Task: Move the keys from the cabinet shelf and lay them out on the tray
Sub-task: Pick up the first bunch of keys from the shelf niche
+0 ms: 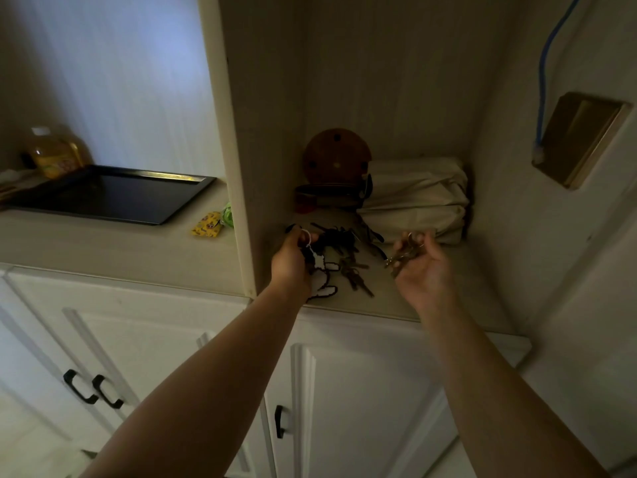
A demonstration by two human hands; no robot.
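Both my hands reach into the open cabinet niche. My left hand (291, 260) is closed around a key bunch with a white, dark-edged charm (322, 281) dangling below it. My right hand (425, 267), palm up, grips a metal key ring with keys (403, 255). More dark keys (348, 257) lie in a loose pile on the cabinet shelf (458, 291) between the two hands. The black tray (113, 194) sits on the counter to the left, outside the niche, with nothing on it.
A cream cloth bag (413, 198), a round brown wooden disc (336, 155) and a dark strap object fill the shelf's back. A yellow pouch (206, 227) lies by the tray. A bottle of yellow liquid (55, 153) stands behind it. A vertical cabinet panel (238, 167) separates niche and counter.
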